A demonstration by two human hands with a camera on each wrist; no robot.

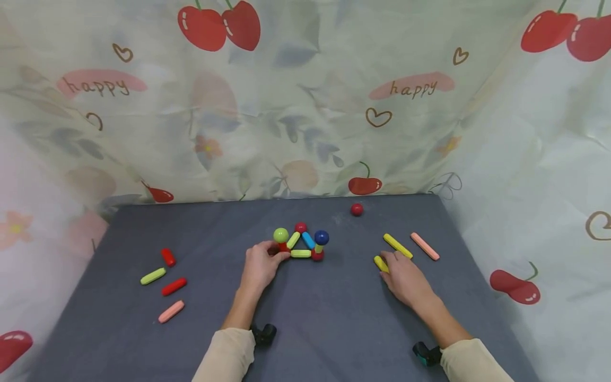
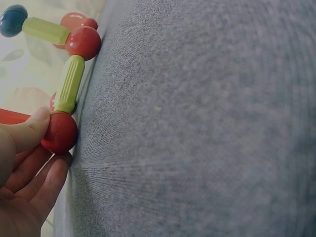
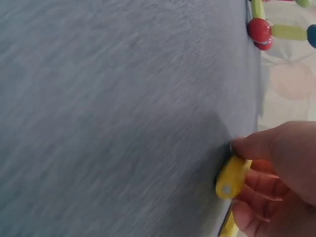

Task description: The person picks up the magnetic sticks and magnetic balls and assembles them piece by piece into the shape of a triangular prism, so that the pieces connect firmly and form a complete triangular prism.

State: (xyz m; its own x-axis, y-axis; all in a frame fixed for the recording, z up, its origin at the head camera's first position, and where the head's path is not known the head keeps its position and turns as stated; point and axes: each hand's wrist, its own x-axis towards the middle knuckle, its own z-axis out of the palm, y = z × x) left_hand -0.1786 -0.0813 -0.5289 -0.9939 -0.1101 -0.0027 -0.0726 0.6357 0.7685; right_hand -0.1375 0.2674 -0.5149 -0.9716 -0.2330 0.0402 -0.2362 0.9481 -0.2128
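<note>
A triangle of magnetic rods and balls stands on the dark cloth, with a lime rod (image 1: 300, 254) along its front and a blue rod (image 1: 308, 240) on its right side. At its front left corner my left hand (image 1: 258, 267) grips a red ball (image 2: 62, 133) between thumb and fingers. Above that corner a short red rod carries a lime ball (image 1: 280, 235). A dark blue ball (image 1: 322, 237) tops the upright lime rod at the right corner. Over to the right, my right hand (image 1: 406, 281) pinches a yellow rod (image 3: 232, 178) close over the cloth.
Beyond my right hand lie another yellow rod (image 1: 398, 246) and a pink rod (image 1: 425, 246). A loose red ball (image 1: 356, 209) sits near the back edge. Scattered at left are two red rods (image 1: 174, 286), a lime rod (image 1: 153, 276) and a pink rod (image 1: 171, 311). Patterned curtains surround the table.
</note>
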